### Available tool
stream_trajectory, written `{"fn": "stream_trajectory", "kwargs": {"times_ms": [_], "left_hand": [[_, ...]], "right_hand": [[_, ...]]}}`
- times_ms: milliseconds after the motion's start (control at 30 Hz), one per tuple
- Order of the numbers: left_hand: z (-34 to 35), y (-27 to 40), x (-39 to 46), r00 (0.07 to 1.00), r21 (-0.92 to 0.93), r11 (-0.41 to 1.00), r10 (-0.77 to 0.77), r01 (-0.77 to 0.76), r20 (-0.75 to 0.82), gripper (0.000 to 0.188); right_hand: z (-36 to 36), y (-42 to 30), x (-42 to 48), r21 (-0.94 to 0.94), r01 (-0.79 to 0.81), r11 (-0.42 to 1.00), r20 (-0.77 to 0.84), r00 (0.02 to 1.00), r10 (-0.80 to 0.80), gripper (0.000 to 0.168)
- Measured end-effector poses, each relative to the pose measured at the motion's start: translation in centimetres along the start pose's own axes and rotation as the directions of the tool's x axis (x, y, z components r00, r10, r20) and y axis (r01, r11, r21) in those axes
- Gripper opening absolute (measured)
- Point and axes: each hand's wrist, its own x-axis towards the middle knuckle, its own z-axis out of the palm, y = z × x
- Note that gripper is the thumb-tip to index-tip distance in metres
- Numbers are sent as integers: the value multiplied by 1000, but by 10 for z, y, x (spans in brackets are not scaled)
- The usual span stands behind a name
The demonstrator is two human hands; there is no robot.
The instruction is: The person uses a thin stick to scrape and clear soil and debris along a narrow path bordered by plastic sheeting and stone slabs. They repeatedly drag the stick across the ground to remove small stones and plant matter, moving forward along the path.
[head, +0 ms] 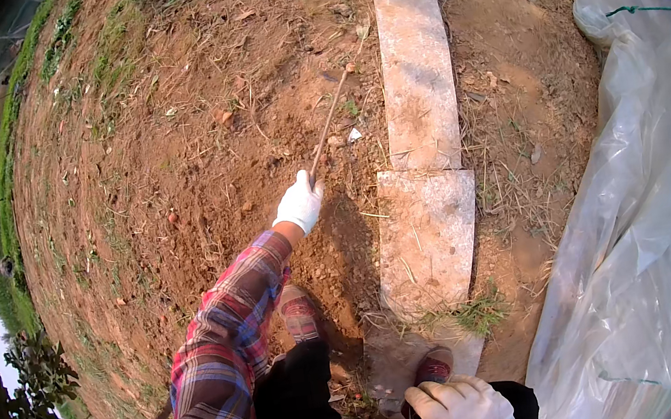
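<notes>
My left hand [301, 204], in a white glove, grips a thin wooden stick [332, 113] that points away from me over the bare soil. The stick's far end is near the edge of the pale slab path. My right hand [464, 413], also gloved, is low in the view above my right leg, its fingers curled. Whether it holds anything I cannot tell. My left shoe [298, 311] stands on loose soil, and my right shoe [434, 364] is on a slab.
Flat pale slabs [415, 69] run forward in a line. Clear plastic sheeting [640, 179] with green ties rises along the right. Reddish soil [162, 169] with dry stalks and stones spreads to the left. A leafy tree [49, 417] stands at lower left.
</notes>
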Motion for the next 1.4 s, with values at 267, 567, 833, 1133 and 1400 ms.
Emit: {"fn": "stream_trajectory", "kwargs": {"times_ms": [267, 567, 833, 1133, 1400], "left_hand": [[-1, 14, -19, 999, 20, 999, -35, 35, -1, 28], [-34, 37, 7, 992, 45, 999, -15, 21, -123, 28], [-4, -3, -16, 999, -5, 1000, -30, 30, -20, 35], [-7, 2, 5, 989, -19, 999, 46, -49, -138, 32], [5, -7, -16, 999, -31, 999, 32, -33, -28, 31]], "right_hand": [[-28, 0, 6, 70, -132, 989, -87, 987, 138, 40], [-25, -13, 3, 34, -255, 966, -142, 956, 257, 40], [4, -35, -26, 40, -237, 971, -224, 945, 240, 39], [36, -61, -49, 35, -224, 974, -266, 937, 225, 37], [42, -36, -43, -88, -437, 895, -197, 888, 415, 38]]}}
